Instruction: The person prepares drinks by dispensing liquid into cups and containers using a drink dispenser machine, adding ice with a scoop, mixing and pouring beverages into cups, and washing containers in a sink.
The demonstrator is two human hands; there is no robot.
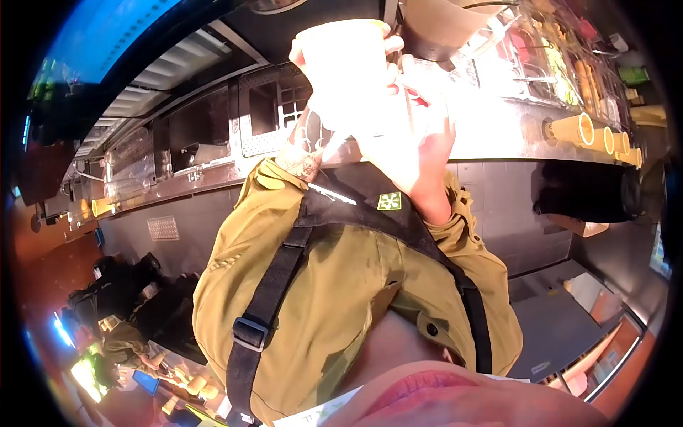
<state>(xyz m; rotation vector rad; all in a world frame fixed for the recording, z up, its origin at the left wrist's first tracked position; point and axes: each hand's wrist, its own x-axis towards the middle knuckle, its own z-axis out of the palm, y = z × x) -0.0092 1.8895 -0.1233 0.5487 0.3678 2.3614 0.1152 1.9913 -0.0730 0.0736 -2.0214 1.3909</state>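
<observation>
A pale paper cup [341,57], almost white in the glare, stands upright in front of my chest. My left hand [298,57] is closed around it, with fingers showing at its edge just below the rim. Close against the cup's right side is my right hand [420,114], its fingers bent and drawn together. Strong light washes out those fingers, so whether they grip the cup or something small is hidden. The inside of the cup does not show.
A metal counter [498,146] runs across ahead of me. Several yellow cups [573,131] lie sideways along its front at right. Behind them are containers with colourful contents [555,60]. A large pale container [445,25] stands beyond my right hand. Dark bags [128,285] are at lower left.
</observation>
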